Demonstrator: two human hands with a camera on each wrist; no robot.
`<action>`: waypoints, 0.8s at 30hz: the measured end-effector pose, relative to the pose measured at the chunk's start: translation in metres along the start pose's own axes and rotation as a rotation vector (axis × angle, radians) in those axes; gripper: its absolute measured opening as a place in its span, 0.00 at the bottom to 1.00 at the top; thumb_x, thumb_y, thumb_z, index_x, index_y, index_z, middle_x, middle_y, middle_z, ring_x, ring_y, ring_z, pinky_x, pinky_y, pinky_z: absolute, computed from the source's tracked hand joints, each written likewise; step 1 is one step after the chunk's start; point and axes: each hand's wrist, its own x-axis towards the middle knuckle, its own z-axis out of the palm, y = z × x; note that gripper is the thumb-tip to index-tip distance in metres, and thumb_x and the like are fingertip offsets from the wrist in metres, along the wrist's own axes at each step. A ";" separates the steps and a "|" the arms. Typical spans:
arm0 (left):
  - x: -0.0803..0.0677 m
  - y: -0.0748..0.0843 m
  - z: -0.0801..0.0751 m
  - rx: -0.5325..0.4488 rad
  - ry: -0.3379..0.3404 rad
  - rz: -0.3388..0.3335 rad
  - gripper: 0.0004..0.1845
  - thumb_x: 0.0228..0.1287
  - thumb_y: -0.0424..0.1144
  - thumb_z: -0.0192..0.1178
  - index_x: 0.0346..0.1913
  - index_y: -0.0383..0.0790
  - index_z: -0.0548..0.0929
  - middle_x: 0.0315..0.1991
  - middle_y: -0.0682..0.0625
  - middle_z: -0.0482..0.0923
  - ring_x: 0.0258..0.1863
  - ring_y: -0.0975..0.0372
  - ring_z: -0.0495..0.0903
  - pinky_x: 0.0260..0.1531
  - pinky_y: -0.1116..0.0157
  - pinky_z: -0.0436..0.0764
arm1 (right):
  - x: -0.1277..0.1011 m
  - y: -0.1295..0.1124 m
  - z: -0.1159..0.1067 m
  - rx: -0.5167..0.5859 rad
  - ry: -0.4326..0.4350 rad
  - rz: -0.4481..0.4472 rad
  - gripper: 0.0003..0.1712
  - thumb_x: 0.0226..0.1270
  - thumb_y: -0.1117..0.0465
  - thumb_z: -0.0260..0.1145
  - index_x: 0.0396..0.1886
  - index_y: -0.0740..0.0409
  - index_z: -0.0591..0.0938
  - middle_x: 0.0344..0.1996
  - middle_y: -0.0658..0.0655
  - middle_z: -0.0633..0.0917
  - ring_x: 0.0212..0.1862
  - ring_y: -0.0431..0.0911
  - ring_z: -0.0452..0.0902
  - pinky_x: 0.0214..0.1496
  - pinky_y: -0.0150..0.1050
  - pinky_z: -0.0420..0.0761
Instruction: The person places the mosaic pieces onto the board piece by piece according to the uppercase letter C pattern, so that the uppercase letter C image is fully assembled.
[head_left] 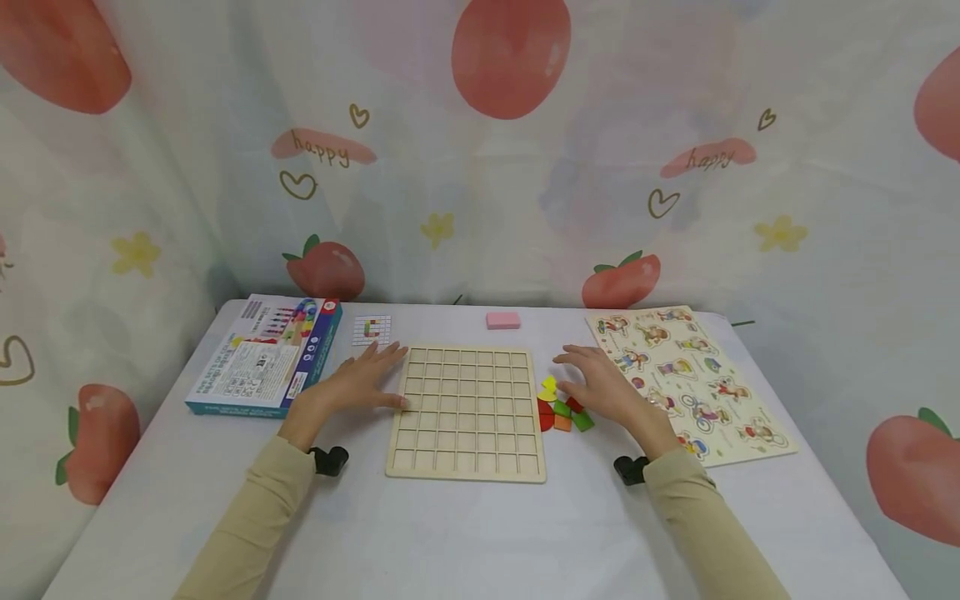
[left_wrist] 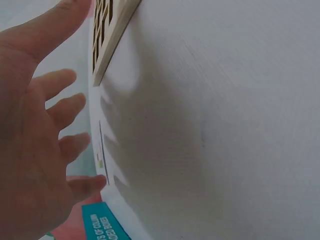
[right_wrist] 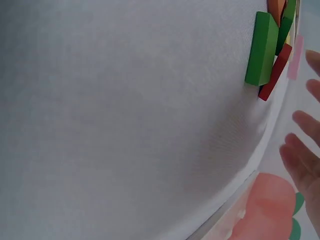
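A square wooden grid board (head_left: 467,415) lies on the table between the two hands. My left hand (head_left: 358,385) is spread beside the board's left edge, thumb tip overlapping that edge in the head view; it holds nothing. Over on the other side, my right hand (head_left: 600,383) hovers with loosely bent fingers near a small pile of coloured blocks, holding none of them. The pile has a green block (right_wrist: 262,49), a red block (right_wrist: 276,72), an orange block (head_left: 562,423) and yellow pieces (head_left: 548,388). In the left wrist view the left palm (left_wrist: 30,145) faces the table.
A boxed set (head_left: 262,358) lies at the back left, with a small grid card (head_left: 372,330) beside it. A pink block (head_left: 502,320) sits at the back. On the right lies a picture puzzle board (head_left: 690,387). A fruit-patterned curtain (head_left: 480,208) hangs behind the table.
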 end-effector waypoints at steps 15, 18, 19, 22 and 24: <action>-0.007 -0.009 0.001 -0.061 -0.097 0.004 0.61 0.50 0.51 0.80 0.82 0.41 0.55 0.84 0.43 0.47 0.83 0.41 0.39 0.78 0.34 0.42 | 0.011 0.018 0.010 0.166 -0.091 0.013 0.19 0.64 0.66 0.73 0.55 0.61 0.86 0.52 0.62 0.83 0.48 0.53 0.79 0.52 0.48 0.83; -0.009 -0.008 0.001 -0.056 -0.094 0.008 0.61 0.50 0.51 0.80 0.82 0.40 0.55 0.84 0.43 0.47 0.83 0.41 0.39 0.78 0.34 0.41 | 0.013 0.018 0.010 0.163 -0.111 0.012 0.17 0.65 0.66 0.73 0.54 0.60 0.87 0.53 0.62 0.82 0.49 0.53 0.78 0.52 0.47 0.82; -0.009 -0.007 0.001 -0.056 -0.094 0.007 0.61 0.50 0.51 0.80 0.82 0.40 0.55 0.84 0.43 0.47 0.83 0.41 0.38 0.78 0.34 0.41 | 0.014 0.018 0.011 0.159 -0.115 0.012 0.17 0.65 0.65 0.73 0.54 0.59 0.87 0.53 0.62 0.81 0.49 0.53 0.78 0.52 0.47 0.82; -0.010 -0.005 0.001 -0.059 -0.095 0.002 0.61 0.51 0.50 0.80 0.83 0.41 0.54 0.84 0.43 0.46 0.83 0.41 0.38 0.78 0.34 0.40 | 0.015 0.017 0.011 0.148 -0.121 0.015 0.15 0.65 0.65 0.73 0.52 0.58 0.87 0.54 0.62 0.81 0.50 0.54 0.77 0.52 0.47 0.81; -0.010 -0.004 0.001 -0.059 -0.096 -0.005 0.61 0.51 0.50 0.80 0.83 0.41 0.54 0.84 0.43 0.46 0.83 0.41 0.38 0.78 0.34 0.40 | 0.016 0.016 0.011 0.145 -0.122 0.018 0.14 0.65 0.65 0.73 0.51 0.58 0.87 0.53 0.62 0.81 0.50 0.54 0.77 0.52 0.47 0.81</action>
